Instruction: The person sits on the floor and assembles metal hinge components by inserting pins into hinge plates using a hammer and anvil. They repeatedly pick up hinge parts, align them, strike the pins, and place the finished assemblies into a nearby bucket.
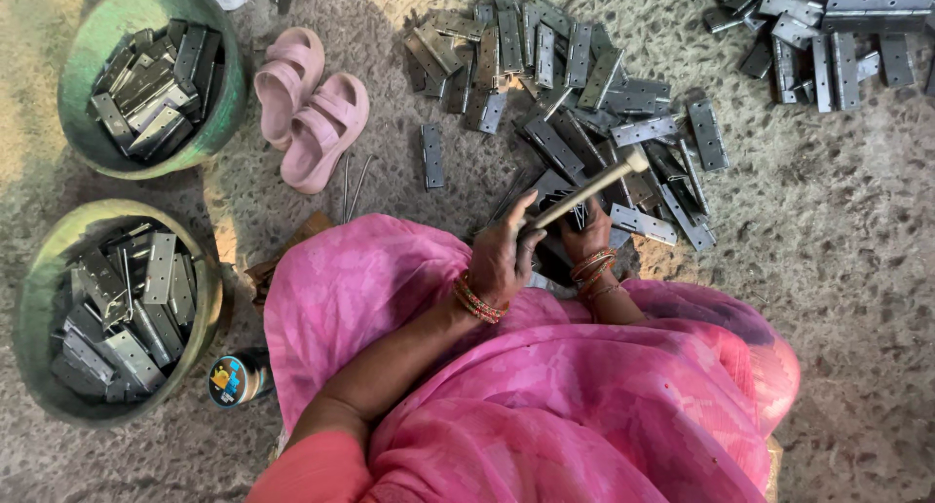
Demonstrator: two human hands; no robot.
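Observation:
My left hand (502, 255) is shut on the wooden handle of a small hammer (594, 184), whose head is raised over a pile of grey metal hinges (584, 104) on the floor ahead of me. My right hand (587, 235) rests low at the near edge of the pile and pinches a hinge (557, 186) and what looks like a thin pin; the grip itself is partly hidden. Both wrists carry orange and red bangles. Pink cloth covers my lap and knees.
Two green basins (226, 94) (34, 269) filled with hinges stand at the left. A pair of pink sandals (312, 109) lies beside the upper basin. A small round tin (234, 376) sits near my left elbow. More hinges (828, 36) lie at the top right.

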